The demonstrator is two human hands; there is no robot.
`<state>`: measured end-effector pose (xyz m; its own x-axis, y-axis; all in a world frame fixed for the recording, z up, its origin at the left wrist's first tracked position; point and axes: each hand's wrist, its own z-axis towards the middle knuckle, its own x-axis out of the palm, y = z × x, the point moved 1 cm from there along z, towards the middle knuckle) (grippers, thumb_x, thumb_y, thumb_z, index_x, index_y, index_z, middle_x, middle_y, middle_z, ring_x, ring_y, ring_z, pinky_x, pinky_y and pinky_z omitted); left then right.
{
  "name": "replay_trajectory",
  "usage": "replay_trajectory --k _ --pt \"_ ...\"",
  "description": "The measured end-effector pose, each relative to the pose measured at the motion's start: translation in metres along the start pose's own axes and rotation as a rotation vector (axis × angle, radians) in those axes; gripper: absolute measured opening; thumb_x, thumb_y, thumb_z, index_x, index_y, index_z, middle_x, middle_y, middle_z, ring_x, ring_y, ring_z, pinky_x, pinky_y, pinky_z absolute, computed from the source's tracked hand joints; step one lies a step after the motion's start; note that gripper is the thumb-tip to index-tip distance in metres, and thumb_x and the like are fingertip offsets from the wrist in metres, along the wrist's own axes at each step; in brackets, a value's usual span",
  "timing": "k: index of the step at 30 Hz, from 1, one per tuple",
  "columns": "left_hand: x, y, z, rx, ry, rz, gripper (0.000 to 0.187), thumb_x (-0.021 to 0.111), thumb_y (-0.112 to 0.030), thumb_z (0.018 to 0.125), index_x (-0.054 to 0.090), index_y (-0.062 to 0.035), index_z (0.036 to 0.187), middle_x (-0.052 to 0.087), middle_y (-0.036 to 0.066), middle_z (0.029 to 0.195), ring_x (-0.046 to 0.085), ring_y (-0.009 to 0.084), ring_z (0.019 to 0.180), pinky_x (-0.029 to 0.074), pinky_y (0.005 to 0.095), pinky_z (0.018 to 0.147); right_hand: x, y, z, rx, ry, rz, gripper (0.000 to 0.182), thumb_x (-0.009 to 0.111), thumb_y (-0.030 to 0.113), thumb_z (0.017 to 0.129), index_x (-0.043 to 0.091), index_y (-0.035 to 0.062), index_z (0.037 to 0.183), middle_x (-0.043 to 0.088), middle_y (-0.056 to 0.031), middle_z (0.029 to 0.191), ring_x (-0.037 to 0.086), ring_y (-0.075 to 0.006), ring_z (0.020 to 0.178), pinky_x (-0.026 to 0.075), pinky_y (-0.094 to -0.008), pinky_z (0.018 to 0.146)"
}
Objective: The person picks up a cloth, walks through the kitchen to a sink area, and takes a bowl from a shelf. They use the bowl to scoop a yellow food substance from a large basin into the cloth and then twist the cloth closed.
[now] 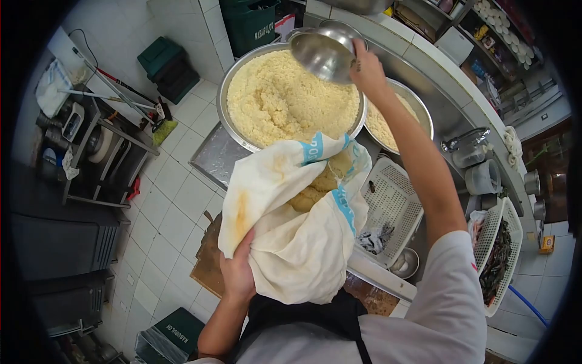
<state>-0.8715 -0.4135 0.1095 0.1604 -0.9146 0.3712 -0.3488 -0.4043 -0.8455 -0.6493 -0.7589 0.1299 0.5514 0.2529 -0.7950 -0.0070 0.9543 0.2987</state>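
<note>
My left hand (238,270) grips the side of a white cloth sack (291,255) with blue lettering, held against my front. Through the sack's gathered opening shows a pale yellow mass (312,191). A shiny metal bowl (318,56) is tilted in my right hand (367,68), which clasps its rim above the far right of a large metal basin (222,115). Pale yellow, crumbly grated food (260,91) heaps up in that basin, with a hollow near its middle. Whether the bowl contains anything is hidden.
A second basin (431,124) of similar food stands partly behind my right forearm. A white perforated basket (397,203) lies in the sink area, near a faucet (465,141). Another basket (512,242) holds dark items. Green bins (170,70) and a broom (163,130) occupy the tiled floor.
</note>
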Motion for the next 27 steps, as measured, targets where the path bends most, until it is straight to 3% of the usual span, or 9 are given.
replay_trajectory --k 1,4,7,13,15,20,23,25,27 --pt "0.000 0.000 0.000 0.000 0.004 -0.006 0.036 0.051 -0.012 0.084 0.044 0.0041 0.116 0.053 0.013 0.110 0.054 0.0213 0.096 0.044 0.0313 0.082 -0.011 0.004 0.005 0.017 -0.075 -0.010 0.048 0.047 0.002 0.072 0.036 0.0051 0.119 0.052 -0.0251 0.098 0.053 -0.0452 0.083 0.042 -0.0479 0.074" --pt "-0.001 0.000 -0.001 -0.053 0.038 -0.037 0.037 0.055 -0.005 0.081 0.045 0.0053 0.115 0.052 0.010 0.113 0.050 0.0186 0.101 0.038 0.0281 0.088 -0.015 -0.003 0.016 -0.015 -0.067 -0.072 0.051 0.046 0.002 0.075 0.030 0.0098 0.123 0.045 -0.0249 0.107 0.053 -0.0451 0.084 0.043 -0.0491 0.073" --pt "-0.003 0.001 -0.002 -0.075 0.028 -0.025 0.037 0.055 -0.004 0.081 0.045 0.0058 0.115 0.052 0.011 0.113 0.050 0.0189 0.102 0.038 0.0283 0.088 0.001 -0.008 0.021 -0.038 -0.062 -0.122 0.054 0.052 0.001 0.074 0.029 0.0078 0.121 0.043 -0.0251 0.106 0.055 -0.0436 0.082 0.045 -0.0474 0.071" --pt "-0.004 -0.003 -0.007 -0.084 0.028 -0.010 0.037 0.055 -0.001 0.080 0.044 0.0063 0.115 0.051 0.012 0.114 0.050 0.0196 0.102 0.038 0.0285 0.088 0.050 0.005 0.035 -0.114 -0.061 -0.086 0.048 0.044 0.000 0.076 0.029 0.0053 0.121 0.042 -0.0269 0.106 0.055 -0.0443 0.080 0.046 -0.0485 0.069" --pt "-0.008 -0.003 -0.008 -0.080 0.059 -0.005 0.037 0.055 0.000 0.080 0.044 0.0063 0.115 0.052 0.012 0.114 0.050 0.0197 0.103 0.038 0.0284 0.088 0.065 0.011 0.034 -0.034 0.062 -0.084 0.050 0.044 0.000 0.075 0.029 0.0074 0.122 0.041 -0.0281 0.109 0.052 -0.0450 0.085 0.043 -0.0491 0.073" --pt "-0.009 -0.006 -0.006 -0.108 0.038 0.048 0.037 0.054 0.000 0.080 0.044 0.0065 0.115 0.052 0.012 0.114 0.050 0.0197 0.103 0.038 0.0279 0.089 0.075 -0.002 0.022 0.014 0.018 0.038 0.047 0.048 0.002 0.073 0.033 0.0028 0.118 0.049 -0.0303 0.100 0.053 -0.0457 0.080 0.042 -0.0491 0.073" --pt "-0.009 -0.004 0.000 -0.104 0.085 -0.021 0.037 0.054 0.000 0.080 0.044 0.0065 0.115 0.051 0.012 0.114 0.050 0.0195 0.103 0.038 0.0278 0.089 0.067 -0.003 0.006 0.030 0.117 0.027 0.043 0.048 -0.001 0.068 0.035 -0.0031 0.109 0.053 -0.0293 0.084 0.058 -0.0418 0.076 0.048 -0.0440 0.063" --pt "-0.009 -0.005 0.001 -0.131 0.071 -0.041 0.036 0.054 0.000 0.080 0.044 0.0064 0.115 0.051 0.011 0.115 0.050 0.0194 0.103 0.038 0.0278 0.088 0.048 0.023 -0.014 0.351 0.370 0.286 0.034 0.045 -0.001 0.068 0.040 -0.0053 0.102 0.055 -0.0274 0.080 0.060 -0.0382 0.066 0.049 -0.0409 0.051" --pt "-0.010 -0.003 0.003 -0.127 0.099 -0.046 0.036 0.054 -0.001 0.081 0.044 0.0062 0.115 0.051 0.011 0.115 0.050 0.0194 0.103 0.037 0.0279 0.088 0.045 0.034 -0.030 0.395 0.397 0.327 0.032 0.044 -0.001 0.068 0.041 -0.0059 0.100 0.055 -0.0271 0.084 0.060 -0.0365 0.063 0.049 -0.0385 0.046"
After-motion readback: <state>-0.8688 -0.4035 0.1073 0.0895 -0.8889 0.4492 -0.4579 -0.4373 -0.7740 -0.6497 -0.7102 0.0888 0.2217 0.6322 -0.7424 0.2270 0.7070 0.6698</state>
